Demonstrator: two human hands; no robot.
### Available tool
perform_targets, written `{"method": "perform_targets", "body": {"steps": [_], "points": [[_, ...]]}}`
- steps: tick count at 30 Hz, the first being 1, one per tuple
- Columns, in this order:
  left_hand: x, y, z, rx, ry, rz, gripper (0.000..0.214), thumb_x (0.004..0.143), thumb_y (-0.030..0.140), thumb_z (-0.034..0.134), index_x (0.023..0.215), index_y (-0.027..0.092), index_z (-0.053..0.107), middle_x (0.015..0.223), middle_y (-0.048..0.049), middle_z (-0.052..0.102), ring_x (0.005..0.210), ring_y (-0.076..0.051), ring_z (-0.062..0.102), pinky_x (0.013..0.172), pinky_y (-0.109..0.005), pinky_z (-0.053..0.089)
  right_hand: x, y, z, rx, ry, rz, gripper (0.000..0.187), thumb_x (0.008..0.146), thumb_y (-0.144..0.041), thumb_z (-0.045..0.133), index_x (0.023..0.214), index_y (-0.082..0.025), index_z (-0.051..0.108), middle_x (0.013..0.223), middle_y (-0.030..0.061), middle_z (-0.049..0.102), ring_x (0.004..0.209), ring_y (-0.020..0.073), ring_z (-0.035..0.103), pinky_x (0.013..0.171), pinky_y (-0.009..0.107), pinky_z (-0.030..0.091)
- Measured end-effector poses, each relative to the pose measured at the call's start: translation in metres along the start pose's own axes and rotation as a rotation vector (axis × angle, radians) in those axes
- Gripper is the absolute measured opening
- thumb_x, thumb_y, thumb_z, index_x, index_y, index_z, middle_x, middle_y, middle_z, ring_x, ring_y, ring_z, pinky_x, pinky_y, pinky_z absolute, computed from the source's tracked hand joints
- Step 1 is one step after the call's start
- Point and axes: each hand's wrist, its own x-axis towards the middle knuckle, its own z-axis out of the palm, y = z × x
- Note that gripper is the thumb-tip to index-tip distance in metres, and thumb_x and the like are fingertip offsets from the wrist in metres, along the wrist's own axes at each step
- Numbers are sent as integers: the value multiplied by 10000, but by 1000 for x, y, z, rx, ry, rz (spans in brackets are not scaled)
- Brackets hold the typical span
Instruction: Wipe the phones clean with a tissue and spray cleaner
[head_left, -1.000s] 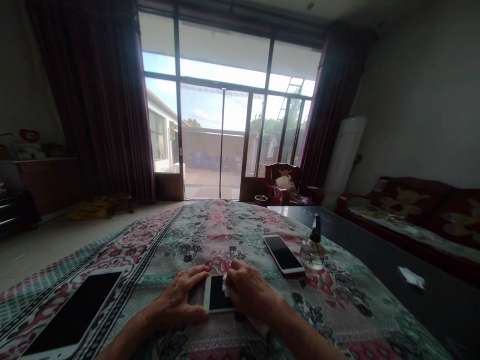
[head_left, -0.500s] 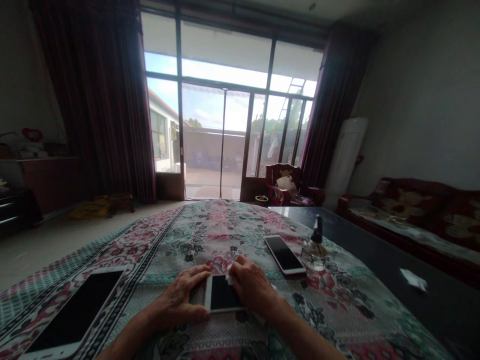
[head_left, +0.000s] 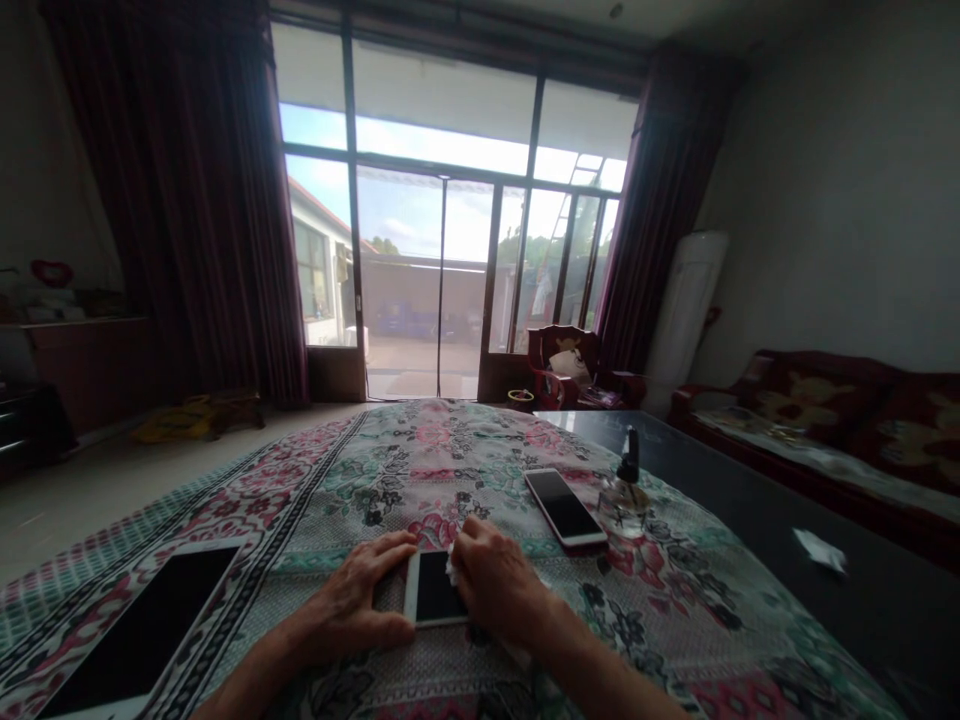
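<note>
A white-framed smartphone (head_left: 439, 590) with a dark screen lies crosswise on the floral tablecloth in front of me. My left hand (head_left: 367, 595) holds it at the left end, with the thumb by the near corner and the fingers by the far one. Bunched on the screen, my right hand (head_left: 495, 580) is closed on a crumpled white tissue (head_left: 452, 572), of which only a small edge shows. The right end of the phone is hidden under that hand. To the right are a second smartphone (head_left: 565, 508) and a clear pump bottle (head_left: 624, 505) with a black top.
A white tablet (head_left: 139, 635) lies at the near left on the tablecloth (head_left: 435, 480). On the dark tabletop (head_left: 739, 520) to the right lies a crumpled white tissue (head_left: 821, 552). Beyond stand a wooden armchair (head_left: 566, 365) and a sofa (head_left: 825, 400), near the glass doors.
My right hand, with the tissue, has shifted very slightly left over the phone's screen. The left hand keeps its place at the phone's end. The whole view has moved a little.
</note>
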Motion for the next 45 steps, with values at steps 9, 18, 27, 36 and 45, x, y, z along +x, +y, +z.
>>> {"method": "perform_targets", "body": {"steps": [9,18,27,36,45], "points": [[1,-7,5,-12,14,16,794,637,505,736,1340,229,488,1454,-78,415,1336,-323,345,1110,-436,303,1,3,2,71,-4,-36,161,770,-153,476,857,-167,610,931,58,591,808,156,558,686,229,399],[0,-6,3,-42,4,18,789,645,532,728,1338,243,486,1461,-72,403,1337,-317,344,1115,-426,292,7,19,4,53,64,74,170,832,-137,443,842,-171,609,945,60,593,847,145,558,720,213,388],[0,-8,4,-48,14,38,779,653,524,717,1344,258,475,1466,-66,397,1340,-324,335,1111,-448,289,2,18,-7,37,-48,-6,150,762,-141,486,775,-168,633,894,48,603,758,133,560,661,210,386],[1,-11,6,-21,28,39,771,649,537,711,1337,269,487,1460,-51,409,1337,-320,345,1106,-427,303,-3,17,-10,101,-115,-59,159,716,-149,542,777,-193,682,857,26,618,730,127,557,662,211,385],[0,2,-2,-5,-22,-2,769,675,512,694,1352,223,473,1473,-71,387,1349,-304,329,1115,-406,284,4,29,0,30,-6,106,191,829,-123,446,871,-170,626,968,57,596,825,132,575,710,215,387]]}}
